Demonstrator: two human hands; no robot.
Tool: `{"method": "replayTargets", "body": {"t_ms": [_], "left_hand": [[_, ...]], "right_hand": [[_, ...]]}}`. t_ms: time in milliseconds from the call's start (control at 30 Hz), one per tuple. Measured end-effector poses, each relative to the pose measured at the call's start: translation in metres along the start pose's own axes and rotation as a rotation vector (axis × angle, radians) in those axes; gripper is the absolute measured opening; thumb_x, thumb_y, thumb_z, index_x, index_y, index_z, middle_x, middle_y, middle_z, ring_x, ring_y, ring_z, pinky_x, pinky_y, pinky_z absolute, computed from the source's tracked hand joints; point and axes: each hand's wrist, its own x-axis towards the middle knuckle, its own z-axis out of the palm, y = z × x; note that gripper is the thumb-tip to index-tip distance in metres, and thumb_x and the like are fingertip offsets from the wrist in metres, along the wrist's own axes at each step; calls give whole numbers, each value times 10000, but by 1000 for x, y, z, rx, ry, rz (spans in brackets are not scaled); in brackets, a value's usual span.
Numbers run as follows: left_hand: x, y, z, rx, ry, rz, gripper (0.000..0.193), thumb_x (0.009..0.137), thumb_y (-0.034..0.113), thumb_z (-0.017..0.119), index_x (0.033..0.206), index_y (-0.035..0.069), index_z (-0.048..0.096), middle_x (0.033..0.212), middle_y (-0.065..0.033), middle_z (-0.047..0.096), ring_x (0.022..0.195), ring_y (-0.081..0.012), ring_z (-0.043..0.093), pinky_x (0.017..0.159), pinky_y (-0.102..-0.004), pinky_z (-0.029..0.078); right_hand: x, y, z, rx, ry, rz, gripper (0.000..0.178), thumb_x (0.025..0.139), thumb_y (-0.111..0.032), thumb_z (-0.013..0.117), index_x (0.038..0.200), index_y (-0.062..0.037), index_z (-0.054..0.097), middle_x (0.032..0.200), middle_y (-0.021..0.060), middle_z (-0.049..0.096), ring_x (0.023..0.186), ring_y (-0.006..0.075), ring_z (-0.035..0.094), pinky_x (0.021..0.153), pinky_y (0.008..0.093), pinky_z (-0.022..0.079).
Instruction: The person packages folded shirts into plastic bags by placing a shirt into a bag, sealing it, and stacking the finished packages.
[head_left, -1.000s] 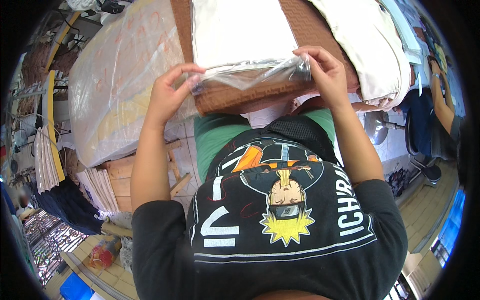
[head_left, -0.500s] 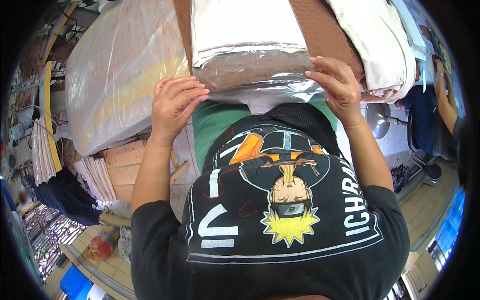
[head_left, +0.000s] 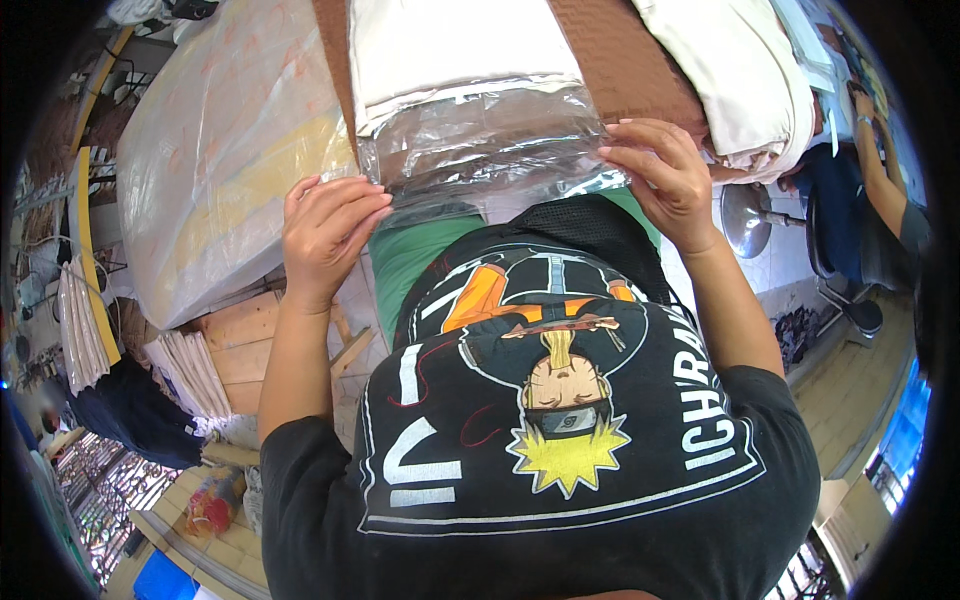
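A clear plastic bag (head_left: 480, 135) hangs over the near edge of the brown-covered table, with a folded white garment (head_left: 460, 45) inside its far part. My left hand (head_left: 330, 232) pinches the bag's near left corner between thumb and fingers. At the near right corner, my right hand (head_left: 668, 178) grips the film the same way, its fingers bent over the edge. Between my hands the loose, wrinkled end of the bag is stretched out flat above my lap. The garment's far end runs out of the picture at the top.
A large plastic-wrapped bundle (head_left: 235, 150) stands left of the table. More folded cream cloth (head_left: 745, 80) lies at the table's right on the brown cover (head_left: 625, 65). A round metal stool (head_left: 745, 222) is on the right, near another person's arm (head_left: 875, 165). Wooden boards (head_left: 240, 340) stand low on the left.
Both hands stay on the bag's corners and sit slightly further left in view, the left one also lower. The bag's open end looks flatter and more spread.
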Motion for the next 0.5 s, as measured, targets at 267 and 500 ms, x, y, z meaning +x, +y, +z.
{"method": "replayTargets", "body": {"t_ms": [267, 500], "left_hand": [[-6, -1, -2, -2, 18, 21, 209, 701, 150, 751, 901, 150, 688, 953, 20, 663, 934, -155, 610, 895, -354, 392], [14, -19, 14, 84, -49, 48, 518, 699, 109, 741, 1186, 120, 566, 1237, -56, 554, 1148, -237, 504, 950, -380, 378]], "right_hand": [[-6, -1, -1, 8, 12, 20, 247, 654, -53, 708, 894, -108, 691, 990, 42, 652, 924, 238, 611, 792, 350, 465], [8, 21, 16, -57, 32, 30, 461, 705, -136, 729, 1144, -88, 593, 1154, 77, 595, 1040, 263, 571, 855, 359, 449]]}}
